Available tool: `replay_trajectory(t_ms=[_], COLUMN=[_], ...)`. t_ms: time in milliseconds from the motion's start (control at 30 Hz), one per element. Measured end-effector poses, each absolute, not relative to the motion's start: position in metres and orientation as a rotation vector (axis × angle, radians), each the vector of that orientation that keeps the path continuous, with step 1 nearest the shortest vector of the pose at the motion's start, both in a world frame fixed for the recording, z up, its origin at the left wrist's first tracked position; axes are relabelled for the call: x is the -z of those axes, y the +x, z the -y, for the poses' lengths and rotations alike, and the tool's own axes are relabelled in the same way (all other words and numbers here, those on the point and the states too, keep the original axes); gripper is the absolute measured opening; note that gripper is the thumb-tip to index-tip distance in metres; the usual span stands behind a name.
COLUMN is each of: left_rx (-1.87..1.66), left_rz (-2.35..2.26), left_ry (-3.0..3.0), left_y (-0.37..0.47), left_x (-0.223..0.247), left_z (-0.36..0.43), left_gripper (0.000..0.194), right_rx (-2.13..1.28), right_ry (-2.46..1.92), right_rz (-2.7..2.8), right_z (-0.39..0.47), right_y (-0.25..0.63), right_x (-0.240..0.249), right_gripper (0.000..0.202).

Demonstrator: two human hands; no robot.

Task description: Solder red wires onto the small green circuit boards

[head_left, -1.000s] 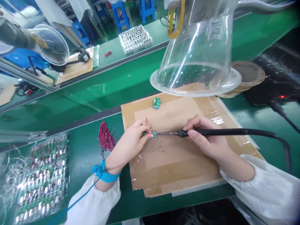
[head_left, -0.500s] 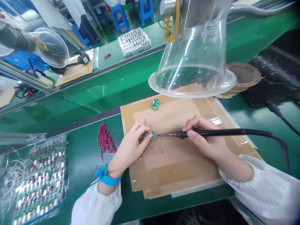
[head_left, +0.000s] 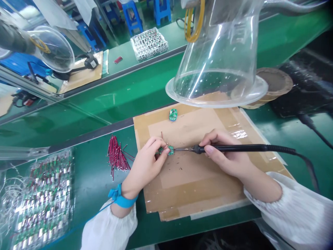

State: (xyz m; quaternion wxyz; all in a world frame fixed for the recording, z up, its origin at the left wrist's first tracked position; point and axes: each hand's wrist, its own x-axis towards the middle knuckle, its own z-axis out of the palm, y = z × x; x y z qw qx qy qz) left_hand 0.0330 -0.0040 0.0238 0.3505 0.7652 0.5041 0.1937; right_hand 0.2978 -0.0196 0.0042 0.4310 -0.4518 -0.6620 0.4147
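My left hand [head_left: 148, 161], with a blue wrist strap [head_left: 122, 198], is closed in a pinch on a thin dark red wire [head_left: 161, 134] at a small green circuit board [head_left: 171, 150]. Its fingers cover much of that board. My right hand [head_left: 230, 163] grips a black soldering iron [head_left: 241, 148] like a pen. The iron's metal tip points left and meets the board's right edge; whether it touches a pad is too small to tell. A second green board [head_left: 173, 114] lies farther back on the cardboard mat [head_left: 197, 189].
A heap of red wires [head_left: 117, 156] lies left of the mat. Beyond it is a clear tray [head_left: 45, 201] of wired boards. A transparent fume hood [head_left: 215, 83] hangs above the mat's back part. A round brown container [head_left: 275, 81] stands at the back right.
The soldering iron and my right hand have shifted slightly left, bringing the tip closer against the board. My left hand keeps its pinch at the board. The view has shifted a little.
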Motion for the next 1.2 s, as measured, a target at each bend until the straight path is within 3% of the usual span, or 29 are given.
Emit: replay_trajectory(t_ms=[1200], left_rx=[-0.559], left_rz=[-1.358], left_ry=[1.881], left_y=[0.0342], left_x=[-0.0212], left_z=[0.0054], left_gripper=[0.007], right_rx=[-1.034], right_ry=[-1.154], right_rz=[1.660], right_z=[0.0190], right_y=[0.2982], right_x=[-0.0040], right_gripper=[0.008])
